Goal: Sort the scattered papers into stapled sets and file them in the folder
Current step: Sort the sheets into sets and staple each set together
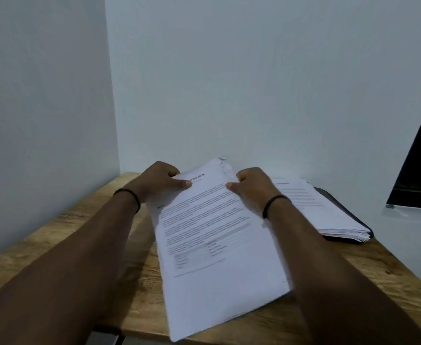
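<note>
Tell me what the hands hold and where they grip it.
Both hands grip one sheaf of printed papers at its far end: left hand at the far left corner, right hand at the far right.

Both hands hold one set of printed papers by its far end, over a wooden table. The left hand grips the far left corner, with the thumb on top of the first page; the right hand grips the far right edge in the same way. The near end of the set reaches the front edge of the table. Each wrist carries a thin black band. To the right, a second pile of papers lies on a dark folder — its sheets are a little uneven at the near edge. The table stands in a corner between pale walls.
</note>
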